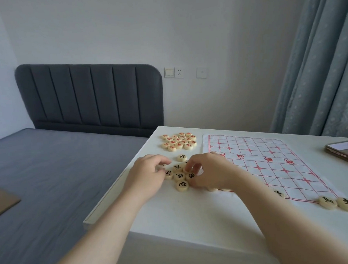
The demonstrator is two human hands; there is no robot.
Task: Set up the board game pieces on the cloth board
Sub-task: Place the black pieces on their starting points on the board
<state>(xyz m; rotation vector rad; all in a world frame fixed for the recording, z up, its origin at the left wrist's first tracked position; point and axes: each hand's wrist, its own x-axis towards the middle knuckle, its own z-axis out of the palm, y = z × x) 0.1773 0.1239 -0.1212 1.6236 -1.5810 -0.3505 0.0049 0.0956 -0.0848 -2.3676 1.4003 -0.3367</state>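
My left hand (149,172) curls over the black-marked pieces (180,175) on the table, though whether it grips one I cannot tell. My right hand (208,170) pinches one. Just right lies the cloth board (272,162) - long axis running far-left to near-right.

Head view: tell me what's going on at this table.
A person is setting up a Chinese chess set on a white table. Both hands are in the loose pile of black-lettered pieces beside the cloth board. The right hand seems to pinch a black-lettered piece; the left hand curls over others, its grip unclear. A few placed pieces sit at the board's near edge. The red-lettered pieces lie clustered farther back.
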